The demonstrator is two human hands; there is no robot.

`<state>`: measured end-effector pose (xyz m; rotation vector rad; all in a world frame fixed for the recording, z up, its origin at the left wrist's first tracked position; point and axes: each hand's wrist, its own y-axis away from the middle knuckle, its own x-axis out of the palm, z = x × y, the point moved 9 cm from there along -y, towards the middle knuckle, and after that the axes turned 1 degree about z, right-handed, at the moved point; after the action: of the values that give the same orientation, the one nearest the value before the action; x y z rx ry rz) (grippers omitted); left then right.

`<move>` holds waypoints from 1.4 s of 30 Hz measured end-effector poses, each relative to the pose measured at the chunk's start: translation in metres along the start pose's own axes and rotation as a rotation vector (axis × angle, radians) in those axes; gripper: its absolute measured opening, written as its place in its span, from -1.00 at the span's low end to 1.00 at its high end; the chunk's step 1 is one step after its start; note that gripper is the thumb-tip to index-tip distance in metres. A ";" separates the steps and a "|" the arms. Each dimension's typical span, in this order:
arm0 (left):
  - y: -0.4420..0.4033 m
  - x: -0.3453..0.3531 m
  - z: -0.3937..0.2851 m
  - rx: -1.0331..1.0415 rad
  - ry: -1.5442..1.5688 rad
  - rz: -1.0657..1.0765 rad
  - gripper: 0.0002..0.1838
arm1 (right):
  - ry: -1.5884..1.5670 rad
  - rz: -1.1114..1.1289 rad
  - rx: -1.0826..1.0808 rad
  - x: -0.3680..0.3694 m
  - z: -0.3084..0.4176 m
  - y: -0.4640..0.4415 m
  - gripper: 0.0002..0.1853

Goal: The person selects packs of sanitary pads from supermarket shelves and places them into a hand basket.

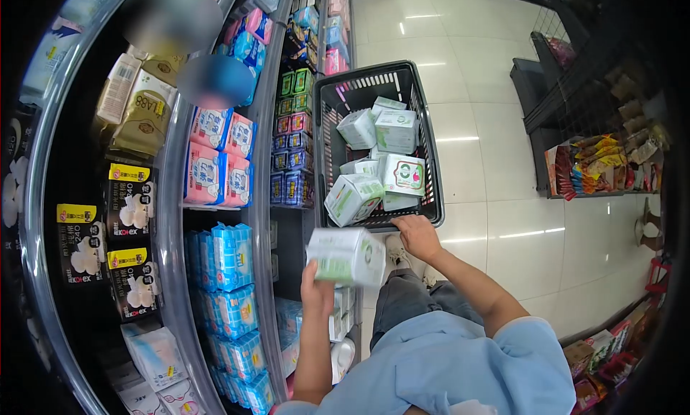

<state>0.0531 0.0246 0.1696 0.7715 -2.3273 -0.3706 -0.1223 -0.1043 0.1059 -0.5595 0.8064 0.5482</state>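
Note:
My left hand (316,294) grips a white and green sanitary pad pack (348,257) by its left side, above the lower shelf and just short of the basket. The pack is slightly blurred. My right hand (417,236) rests with its fingers over the near rim of a black slotted basket (428,127). Inside the basket lie several similar packs in a loose heap, among them a tilted pack (354,199) near the front and a pack with a round green mark (404,175). The basket's lower part is hidden from this angle.
Shelves on the left carry black Kotex packs (131,203), pink and blue packs (219,158), and stacked light-blue packs (233,257). Small dark-blue packs (293,188) stand beside the basket. Pale floor tiles (467,156) run to the right, toward a rack of snack bags (600,160).

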 end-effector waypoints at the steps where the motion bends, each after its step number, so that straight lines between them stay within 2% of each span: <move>1: -0.016 0.016 -0.008 0.038 -0.066 0.006 -0.62 | 0.003 -0.005 -0.003 0.000 0.000 0.001 -0.67; 6: -0.104 0.096 -0.045 0.241 -0.363 0.031 -0.54 | 0.026 0.037 0.011 0.001 0.001 0.001 -0.67; 11: -0.184 0.108 -0.018 0.150 -0.505 0.053 -0.44 | 0.039 0.045 0.026 0.003 0.000 0.002 -0.68; 16: -0.201 0.106 -0.006 0.134 -0.826 0.054 -0.46 | 0.053 0.000 0.012 -0.001 0.002 0.002 -0.69; 21: -0.151 0.099 -0.006 0.319 -0.940 0.051 -0.62 | 0.061 -0.004 0.023 0.000 0.001 0.003 -0.71; 25: -0.097 0.035 0.002 0.486 -0.886 0.020 -0.70 | 0.056 -0.039 0.013 0.000 0.000 0.004 -0.72; 28: -0.065 -0.046 0.017 0.421 -0.838 -0.137 -0.70 | 0.060 -0.037 0.015 -0.003 0.003 0.002 -0.72; 31: -0.037 -0.131 0.024 0.350 -1.077 -0.338 -0.66 | 0.067 -0.054 -0.012 0.002 0.000 0.004 -0.71; 34: -0.013 -0.193 0.019 0.280 -1.294 -0.528 -0.52 | 0.023 -0.100 -0.046 0.007 -0.002 0.007 -0.69; 39: -0.007 -0.242 0.002 0.196 -1.740 -0.699 -0.29 | 0.035 -0.067 -0.026 0.001 0.004 0.003 -0.64; 42: -0.021 -0.265 -0.006 0.124 -1.775 -0.776 -0.22 | 0.067 -0.114 -0.030 0.002 0.003 0.003 -0.61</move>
<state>0.2297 0.1710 0.0343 1.9011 -3.3796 -1.8644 -0.1218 -0.0998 0.1050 -0.6505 0.8255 0.4392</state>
